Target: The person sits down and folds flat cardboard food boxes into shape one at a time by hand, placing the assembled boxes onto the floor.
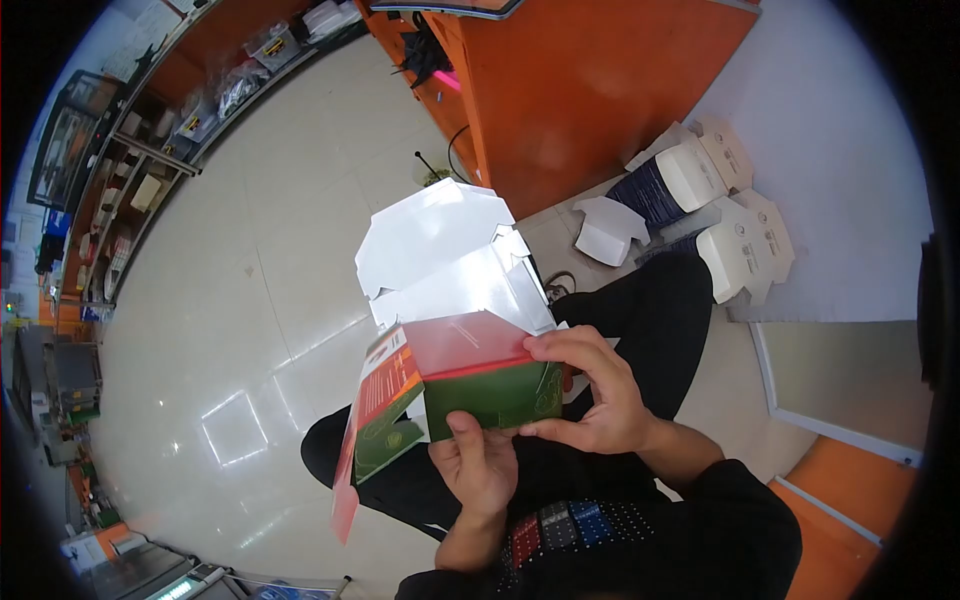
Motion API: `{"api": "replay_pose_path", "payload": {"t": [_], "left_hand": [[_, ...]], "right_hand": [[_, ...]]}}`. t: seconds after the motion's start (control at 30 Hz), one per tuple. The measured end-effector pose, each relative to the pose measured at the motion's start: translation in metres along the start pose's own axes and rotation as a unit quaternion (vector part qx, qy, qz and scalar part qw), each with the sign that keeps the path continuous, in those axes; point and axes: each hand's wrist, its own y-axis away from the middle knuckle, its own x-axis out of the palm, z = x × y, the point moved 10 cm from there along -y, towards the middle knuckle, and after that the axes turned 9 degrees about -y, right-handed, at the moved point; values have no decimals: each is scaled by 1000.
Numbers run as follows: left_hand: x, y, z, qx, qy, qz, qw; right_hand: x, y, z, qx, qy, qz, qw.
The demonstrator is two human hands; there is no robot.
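Observation:
A partly folded cardboard box (490, 400), red and green with printed panels, is held above my lap. Its wide white inner flap (440, 235) stands up on the far side, and a printed side flap (385, 400) hangs out to the left. My left hand (475, 465) grips the near green edge, thumb lying on the green panel and the other fingers hidden behind it. At the box's right end my right hand (595, 395) pinches the corner, index finger on the red upper face and thumb at the lower edge.
Stacks of flat white and dark cartons (690, 180) lean by the wall at right, one loose carton (607, 230) beside them. An orange desk (590, 90) stands ahead. Shelves with plastic bins (270, 45) line the far left. My legs (650, 310) are bent beneath the box.

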Motion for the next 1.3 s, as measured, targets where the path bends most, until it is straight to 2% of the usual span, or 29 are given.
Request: {"api": "replay_pose_path", "payload": {"t": [0.07,0.13,0.2,0.3,0.37,0.43,0.57,0.6,0.67,0.77,0.83,0.93,1.0,1.07,1.3], "left_hand": [[-11,-2,8,-2,-78,-6,997],[-15,-4,15,-5,-195,6,981],[-13,-6,23,-10,-349,32,937],[-10,4,59,-50,-387,167,905],[-8,6,73,14,-418,201,886],[14,4,31,114,-436,103,887],[-22,-2,52,-23,-458,161,874],[-32,-3,41,17,-399,95,912],[-46,-11,49,-12,-332,81,940],[-56,-12,55,-4,-285,56,957],[-37,-12,59,-89,-73,16,993],[-34,-1,70,-102,-152,5,983],[-34,1,70,-86,-147,85,982],[-38,5,73,-83,-126,108,983],[-27,-7,61,-80,25,40,996]], "right_hand": [[0,-2,-5,37,20,0,999],[0,-12,3,15,89,-1,996],[2,-22,20,-25,123,-7,992],[16,-32,53,-121,163,1,979],[37,-34,68,-199,236,36,950],[47,-32,68,-231,242,63,940],[51,-16,65,-305,241,84,918],[49,-12,62,-310,242,75,916],[41,-6,55,-325,241,62,912],[30,2,42,-302,238,17,923],[28,2,42,-285,230,6,930],[32,4,43,-248,227,-13,942],[37,8,41,-226,216,-33,949],[38,7,42,-211,220,-35,952],[26,10,31,-220,274,-1,936]]}}
